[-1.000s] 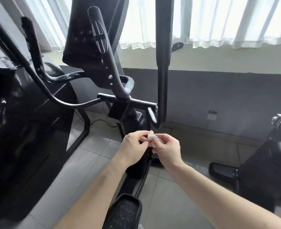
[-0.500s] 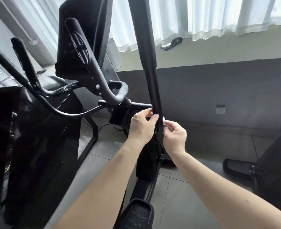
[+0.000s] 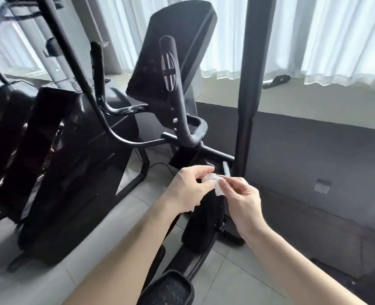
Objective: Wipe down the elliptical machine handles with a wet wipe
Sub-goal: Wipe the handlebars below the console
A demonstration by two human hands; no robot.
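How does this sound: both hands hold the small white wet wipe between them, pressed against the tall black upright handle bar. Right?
Not quite. In the head view the left hand and right hand do hold the small white wet wipe between them, but it is not pressed against the tall black upright handle bar; it is held clear of the bar.

An exercise room, likely in a home: a black elliptical machine (image 3: 171,62) rises just beyond and above the pinched wipe (image 3: 215,182), white curtains (image 3: 325,40) high behind, grey floor tiles (image 3: 226,280) below, wall socket (image 3: 323,186) to its right.
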